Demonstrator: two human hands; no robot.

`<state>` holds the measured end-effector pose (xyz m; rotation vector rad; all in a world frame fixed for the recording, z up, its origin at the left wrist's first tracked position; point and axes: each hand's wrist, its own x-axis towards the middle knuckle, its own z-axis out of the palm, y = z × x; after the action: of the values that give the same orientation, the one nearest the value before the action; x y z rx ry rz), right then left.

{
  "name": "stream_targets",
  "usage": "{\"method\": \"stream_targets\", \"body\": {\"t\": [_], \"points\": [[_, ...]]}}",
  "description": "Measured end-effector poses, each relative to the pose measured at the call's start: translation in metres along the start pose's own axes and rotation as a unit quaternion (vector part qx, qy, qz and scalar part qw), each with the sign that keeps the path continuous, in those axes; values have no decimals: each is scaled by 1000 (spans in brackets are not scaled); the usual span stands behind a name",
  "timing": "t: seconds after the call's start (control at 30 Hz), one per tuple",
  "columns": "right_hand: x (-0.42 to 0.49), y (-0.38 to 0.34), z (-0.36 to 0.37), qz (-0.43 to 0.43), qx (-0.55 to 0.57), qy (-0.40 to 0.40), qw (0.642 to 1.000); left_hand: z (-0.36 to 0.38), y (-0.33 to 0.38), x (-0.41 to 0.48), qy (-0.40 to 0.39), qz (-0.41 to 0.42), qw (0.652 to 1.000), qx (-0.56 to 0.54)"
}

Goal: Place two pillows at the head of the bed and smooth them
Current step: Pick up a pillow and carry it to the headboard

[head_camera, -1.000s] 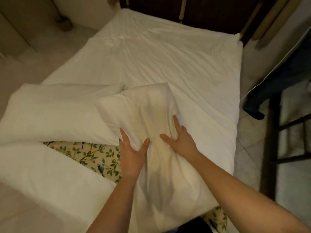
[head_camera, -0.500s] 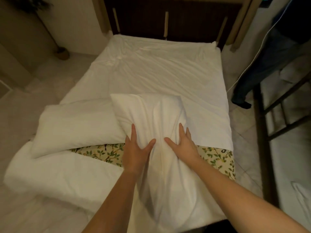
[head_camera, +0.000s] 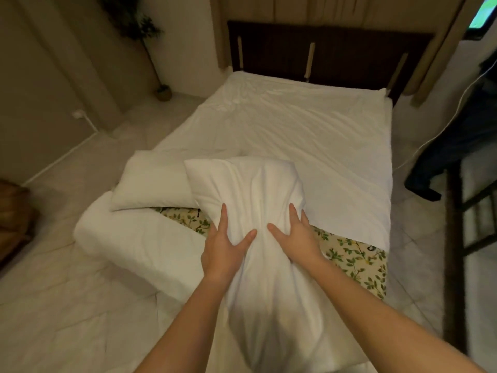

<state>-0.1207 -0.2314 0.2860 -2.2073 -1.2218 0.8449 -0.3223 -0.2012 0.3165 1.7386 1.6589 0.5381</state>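
- Your left hand [head_camera: 222,251] grips the pillow [head_camera: 247,189] on its left side. The fingers [head_camera: 223,215] lie along the edge, and the thumb presses into the top.
- Your right hand [head_camera: 295,238] grips the same pillow on its right side in the same way. Its thumb points in toward the left thumb, and a ridge of cover is bunched between the two thumbs.
- That pillow sits lengthwise over the foot half of the bed [head_camera: 309,130]. Its far end points at the headboard [head_camera: 322,55] and its near end hangs down toward you. You cannot tell whether the far end touches the sheet.
- The second pillow [head_camera: 153,184] lies at the left edge of the bed. Its right end is overlapped by the one you hold.
- Both pillows are well apart from the headboard, with wrinkled white sheet between.
- A strip of leaf-patterned cloth [head_camera: 349,257] runs across the bed toward the foot end, at the near edge of the white sheet.
- A folded white quilt [head_camera: 139,243] lies at the near left corner, just beside the second pillow.
- A potted plant [head_camera: 164,92] stands on the floor beyond the far left corner.
- A person's dark trouser leg [head_camera: 443,146] stands beside the right edge.
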Motion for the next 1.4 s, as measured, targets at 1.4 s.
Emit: {"method": "stream_targets", "body": {"t": [1.4], "points": [[-94, -462, 405, -202, -75, -148, 965, -438, -400, 38, 210, -94, 969, -84]]}}
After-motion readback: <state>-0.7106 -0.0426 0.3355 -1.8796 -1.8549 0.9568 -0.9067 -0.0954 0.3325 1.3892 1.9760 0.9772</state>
